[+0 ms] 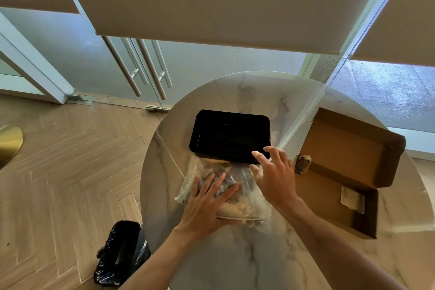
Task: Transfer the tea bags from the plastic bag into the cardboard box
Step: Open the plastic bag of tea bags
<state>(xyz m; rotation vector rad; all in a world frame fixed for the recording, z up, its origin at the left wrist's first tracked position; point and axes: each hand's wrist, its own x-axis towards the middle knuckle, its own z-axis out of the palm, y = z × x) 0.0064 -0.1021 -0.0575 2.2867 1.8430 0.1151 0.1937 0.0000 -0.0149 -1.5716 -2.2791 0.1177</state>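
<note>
A clear plastic bag [237, 205] stuffed with tea bags lies on the round marble table [235, 261]. My left hand [207, 202] rests flat on the bag with fingers spread. My right hand [275, 176] hovers with spread fingers over the bag's far right end, by the black tray. The open cardboard box [348, 148] sits to the right, lid flap raised. One tea bag [303, 163] lies on the box's left edge. A pale paper piece [352, 199] lies inside the box.
A black rectangular tray [230, 135] stands just beyond the bag, its near edge over the bag's mouth. A bin lined with a black bag [122, 254] stands on the wood floor at the table's left. Glass doors and roller blinds lie beyond.
</note>
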